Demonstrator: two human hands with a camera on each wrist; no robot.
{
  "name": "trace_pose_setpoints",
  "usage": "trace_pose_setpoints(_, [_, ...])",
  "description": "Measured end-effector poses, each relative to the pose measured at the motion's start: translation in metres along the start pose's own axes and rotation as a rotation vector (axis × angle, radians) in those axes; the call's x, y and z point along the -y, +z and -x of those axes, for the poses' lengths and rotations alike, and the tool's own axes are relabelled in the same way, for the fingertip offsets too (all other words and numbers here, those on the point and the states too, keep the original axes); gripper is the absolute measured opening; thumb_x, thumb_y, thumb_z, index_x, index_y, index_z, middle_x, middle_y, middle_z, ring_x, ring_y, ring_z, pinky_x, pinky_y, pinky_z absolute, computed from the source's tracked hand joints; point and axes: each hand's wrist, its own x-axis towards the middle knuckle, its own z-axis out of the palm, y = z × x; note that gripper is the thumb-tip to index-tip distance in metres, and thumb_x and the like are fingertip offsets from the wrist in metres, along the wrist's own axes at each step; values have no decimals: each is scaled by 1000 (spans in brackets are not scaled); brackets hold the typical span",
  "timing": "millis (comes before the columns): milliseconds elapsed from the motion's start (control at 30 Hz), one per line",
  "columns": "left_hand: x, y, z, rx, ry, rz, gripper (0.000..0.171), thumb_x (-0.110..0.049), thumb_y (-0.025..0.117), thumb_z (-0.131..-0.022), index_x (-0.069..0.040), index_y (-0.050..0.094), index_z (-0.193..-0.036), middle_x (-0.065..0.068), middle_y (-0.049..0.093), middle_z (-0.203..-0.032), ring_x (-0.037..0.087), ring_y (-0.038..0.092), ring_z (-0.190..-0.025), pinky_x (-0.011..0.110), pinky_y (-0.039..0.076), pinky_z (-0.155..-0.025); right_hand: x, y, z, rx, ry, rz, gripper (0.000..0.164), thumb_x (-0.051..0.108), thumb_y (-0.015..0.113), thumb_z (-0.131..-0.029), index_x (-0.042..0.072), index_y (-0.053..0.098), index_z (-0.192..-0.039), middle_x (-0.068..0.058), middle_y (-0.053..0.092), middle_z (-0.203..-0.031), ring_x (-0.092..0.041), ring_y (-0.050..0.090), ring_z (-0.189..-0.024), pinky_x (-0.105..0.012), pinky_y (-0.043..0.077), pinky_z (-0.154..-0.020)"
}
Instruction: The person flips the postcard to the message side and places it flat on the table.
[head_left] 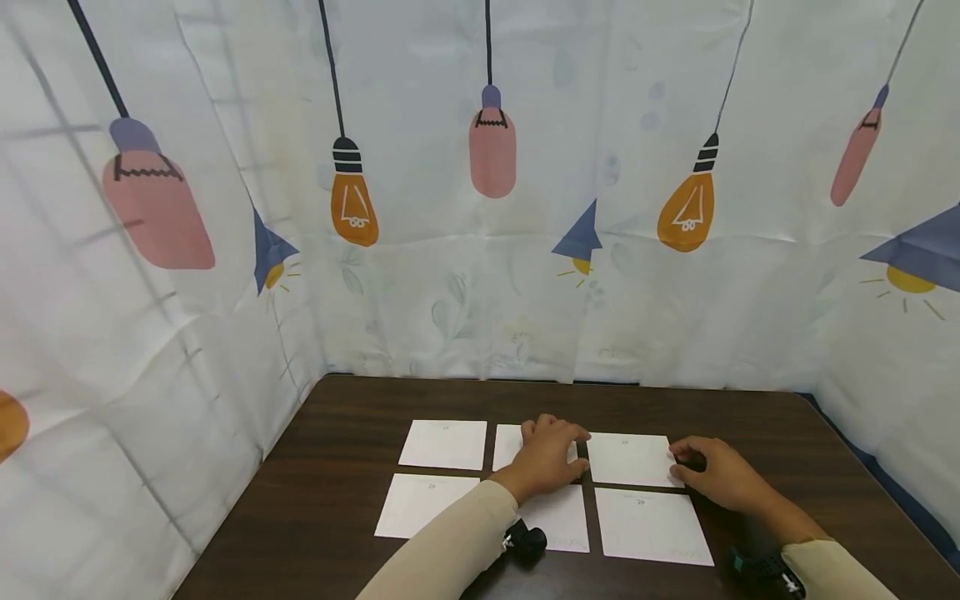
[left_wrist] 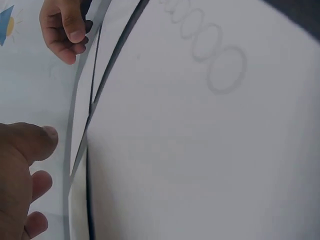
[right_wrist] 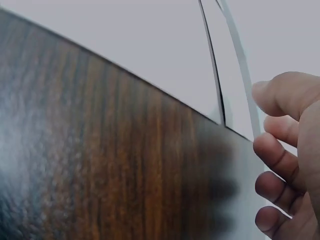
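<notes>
White paper sheets lie in two rows on the dark table. At the back right sheet (head_left: 630, 460), my left hand (head_left: 551, 454) has its thumb and fingertips by the left edge, while its palm covers part of the back middle sheet (head_left: 507, 442). My right hand (head_left: 716, 477) is at that back right sheet's right edge, fingers loosely bent and thumb apart from them. The left wrist view shows a near sheet (left_wrist: 150, 150) with a faint row of grey rings. In the right wrist view the right fingers (right_wrist: 272, 150) hold nothing visible.
A front right sheet (head_left: 652, 527), front middle sheet (head_left: 561, 510), front left sheet (head_left: 420, 504) and back left sheet (head_left: 446, 444) lie nearby with narrow gaps. The brown wooden table (head_left: 300, 517) meets a white curtain (head_left: 420, 317) with printed lamps behind and at the sides.
</notes>
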Motion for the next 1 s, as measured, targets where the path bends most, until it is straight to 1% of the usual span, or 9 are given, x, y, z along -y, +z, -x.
trace_pose_setpoints(100, [1, -9, 5, -14, 23, 12, 32, -29, 70, -97, -22, 68, -128, -10, 65, -126, 19, 46, -124, 45, 28, -93, 5, -2, 1, -23, -3, 17, 36, 25, 79, -91, 5, 70, -120, 1, 65, -103, -22, 61, -98, -44, 50, -78])
trace_pose_setpoints(167, [4, -13, 9, -29, 34, 12, 31, -28, 69, -98, -21, 68, -128, -9, 64, -127, 19, 46, -123, 45, 28, -94, 7, -4, 1, -36, -21, 36, 38, 25, 80, -91, 4, 69, -121, 0, 65, -103, -23, 61, -97, -45, 49, -76])
trace_pose_setpoints(267, [10, -19, 14, -41, 37, 3, 31, -29, 67, -99, -21, 67, -129, -9, 64, -130, 19, 46, -124, 46, 28, -96, 10, -6, 2, -59, -31, 59, 42, 24, 79, -92, 0, 67, -124, -3, 66, -105, -29, 63, -100, -50, 51, -80])
trace_pose_setpoints(333, [15, -23, 16, -45, 42, -8, 31, -30, 66, -100, -22, 67, -129, -8, 63, -131, 19, 46, -125, 47, 28, -97, 12, -7, 3, -69, -21, 72, 46, 24, 77, -93, -2, 64, -128, -6, 67, -107, -35, 63, -105, -57, 51, -83])
trace_pose_setpoints(500, [24, -35, 22, -55, 48, -38, 31, -31, 66, -100, -21, 67, -130, -7, 63, -131, 21, 46, -126, 48, 31, -100, 13, -8, 6, -88, 26, 121, 54, 29, 73, -96, -2, 57, -137, -11, 67, -114, -46, 56, -115, -64, 47, -84])
trace_pose_setpoints(667, [35, -48, 31, -57, 34, -33, 33, -30, 67, -100, -18, 66, -131, -5, 63, -130, 22, 45, -127, 50, 32, -102, 13, -9, 10, -98, 22, 177, 60, 34, 71, -97, -2, 54, -141, -20, 63, -127, -49, 52, -121, -68, 45, -87])
trace_pose_setpoints(800, [48, -59, 43, -52, 10, -27, 34, -30, 66, -101, -16, 65, -132, -3, 62, -132, 24, 45, -130, 50, 32, -102, 14, -12, 14, -93, 9, 231, 68, 46, 68, -97, -1, 52, -144, -27, 55, -138, -54, 47, -125, -70, 43, -87])
trace_pose_setpoints(900, [57, -67, 52, -61, 4, -23, 33, -27, 66, -101, -15, 65, -131, 0, 62, -132, 27, 45, -131, 52, 34, -101, 14, -13, 17, -101, 6, 269, 74, 54, 66, -97, 1, 50, -146, -30, 50, -142, -56, 44, -127, -72, 41, -88])
trace_pose_setpoints(1000, [66, -74, 62, -72, -2, -31, 34, -27, 66, -100, -14, 64, -132, 1, 62, -132, 28, 45, -131, 54, 34, -101, 16, -14, 19, -116, -3, 291, 75, 55, 66, -96, 3, 50, -147, -29, 49, -143, -55, 44, -128, -73, 40, -90])
